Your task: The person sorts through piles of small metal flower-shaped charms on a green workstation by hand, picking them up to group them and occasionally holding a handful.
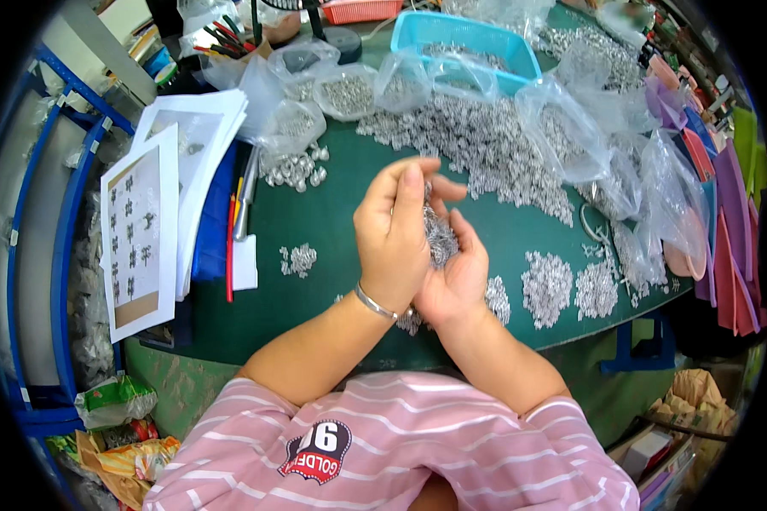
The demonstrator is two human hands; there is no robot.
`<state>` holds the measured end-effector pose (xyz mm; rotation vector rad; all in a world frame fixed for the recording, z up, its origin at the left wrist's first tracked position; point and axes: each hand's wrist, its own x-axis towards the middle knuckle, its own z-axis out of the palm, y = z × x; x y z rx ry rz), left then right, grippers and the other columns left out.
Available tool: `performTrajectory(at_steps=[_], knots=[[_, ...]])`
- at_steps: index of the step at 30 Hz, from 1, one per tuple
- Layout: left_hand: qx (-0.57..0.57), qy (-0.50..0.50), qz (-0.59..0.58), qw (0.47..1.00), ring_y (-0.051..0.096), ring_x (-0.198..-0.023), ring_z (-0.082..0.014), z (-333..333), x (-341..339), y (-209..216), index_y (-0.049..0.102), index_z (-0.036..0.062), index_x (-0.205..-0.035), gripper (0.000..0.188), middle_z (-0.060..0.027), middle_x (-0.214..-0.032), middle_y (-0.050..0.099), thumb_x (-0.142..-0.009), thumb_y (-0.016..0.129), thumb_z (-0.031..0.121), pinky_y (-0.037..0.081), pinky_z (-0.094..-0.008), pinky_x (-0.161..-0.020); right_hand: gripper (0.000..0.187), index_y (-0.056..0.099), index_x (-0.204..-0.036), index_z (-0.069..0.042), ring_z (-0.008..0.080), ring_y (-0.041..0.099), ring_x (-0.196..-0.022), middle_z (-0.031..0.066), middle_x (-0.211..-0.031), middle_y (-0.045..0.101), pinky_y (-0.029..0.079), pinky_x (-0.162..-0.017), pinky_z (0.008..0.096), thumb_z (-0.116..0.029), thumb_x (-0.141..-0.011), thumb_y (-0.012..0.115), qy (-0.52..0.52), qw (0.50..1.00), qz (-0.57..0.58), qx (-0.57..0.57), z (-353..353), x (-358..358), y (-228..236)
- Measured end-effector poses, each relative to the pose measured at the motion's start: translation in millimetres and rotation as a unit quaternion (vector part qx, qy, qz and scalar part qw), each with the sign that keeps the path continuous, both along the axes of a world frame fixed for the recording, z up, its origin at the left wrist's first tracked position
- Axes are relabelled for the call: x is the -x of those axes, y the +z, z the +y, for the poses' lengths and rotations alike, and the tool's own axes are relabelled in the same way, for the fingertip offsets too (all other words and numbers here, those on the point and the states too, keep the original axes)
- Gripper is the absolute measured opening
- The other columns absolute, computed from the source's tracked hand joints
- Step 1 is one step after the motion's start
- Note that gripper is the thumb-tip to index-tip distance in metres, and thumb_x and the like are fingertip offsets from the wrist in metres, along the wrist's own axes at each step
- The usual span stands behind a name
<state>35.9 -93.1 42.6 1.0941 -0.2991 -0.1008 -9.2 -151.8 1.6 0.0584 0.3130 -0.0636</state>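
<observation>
Far left of the fingers: stack of white printed paper sheets (pixel 158 204) on the green felt-covered table (pixel 332 221), print too small to read; beside it a red pencil (pixel 229 255) and a silver pen (pixel 245 204), partly tucked under the sheets. Small loose cluster of silver metal charms (pixel 298 259) just left of the left hand (pixel 394 238). Left hand back-up, fingers curled loosely, tips pinching into the handful of tiny silver metal pieces (pixel 440 238); exact grip hidden by its own knuckles. Thin silver bangle (pixel 375 302) on that wrist. Right hand (pixel 458 272) palm-up, cupped, fingers half open, cradling the handful; pile blurred, single shapes unreadable. Beyond the fingertips: big heap of silver metal beads (pixel 477 140), clear plastic bags (pixel 562 136), light blue plastic basket (pixel 469 43) partly covered. Right of fingers: small sorted silver piles (pixel 547 285), edge cut by fisheye rim.
</observation>
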Motion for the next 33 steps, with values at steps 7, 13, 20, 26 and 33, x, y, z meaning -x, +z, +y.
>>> performTrajectory(at_steps=[7, 13, 20, 26, 33], knots=[[0.029, -0.02, -0.013, 0.999, 0.053, -0.107, -0.0219, 3, 6, -1, 0.047, -0.0045, -0.12, 0.031, -0.0199, -0.118, 0.056, -0.097, 0.037, 0.013, 0.041, -0.0302, -0.092, 0.034, 0.05, -0.119, -0.005, 0.0259, 0.043, -0.121, 0.0115, -0.125, 0.05, 0.031, -0.106, 0.0404, -0.025, -0.093, 0.04, -0.021, 0.998, -0.05, -0.028, 0, -2, 8], [0.153, 0.008, 0.208, 0.966, 0.043, -0.122, -0.0274, 3, 5, -13, 0.046, -0.0043, -0.123, 0.036, -0.019, -0.126, 0.048, -0.097, 0.035, 0.018, 0.032, -0.0364, -0.105, 0.033, 0.052, -0.116, 0.003, 0.027, 0.042, -0.122, 0.0175, -0.124, 0.051, 0.03, -0.106, 0.0407, -0.016, -0.09, 0.044, -0.1, 0.987, -0.084, 0.092, 2, -6, 13], [0.275, -0.162, 0.376, 0.87, 0.048, -0.113, -0.0204, 16, -6, -19, 0.051, 0.0039, -0.114, 0.032, -0.01, -0.117, 0.053, -0.096, 0.036, 0.026, 0.037, -0.0347, -0.099, 0.026, 0.057, -0.111, -0.001, 0.028, 0.044, -0.121, 0.0143, -0.123, 0.054, 0.03, -0.103, 0.0371, -0.002, -0.088, 0.044, -0.109, 0.48, -0.071, 0.868, 11, -23, 16], [0.292, -0.09, 0.503, 0.808, 0.048, -0.116, -0.0252, 16, -31, -28, 0.047, 0.0032, -0.122, 0.036, -0.0134, -0.123, 0.051, -0.095, 0.035, 0.024, 0.036, -0.0389, -0.101, 0.033, 0.053, -0.112, -0.001, 0.0304, 0.052, -0.11, 0.0157, -0.116, 0.055, 0.04, -0.092, 0.036, 0.008, -0.082, 0.042, -0.19, 0.418, -0.204, 0.864, -12, -70, 36], [0.382, -0.13, 0.49, 0.773, 0.046, -0.063, -0.0135, 11, -79, -23, 0.047, 0.0077, -0.082, 0.017, -0.0028, -0.074, 0.047, -0.09, 0.046, 0.023, 0.034, -0.0226, -0.042, 0.042, 0.053, -0.115, -0.006, 0.0332, 0.059, -0.097, 0.0135, -0.118, 0.054, 0.05, -0.077, 0.0414, 0.001, -0.074, 0.053, 0.025, 0.042, -0.108, 0.993, -99, -161, 44]])
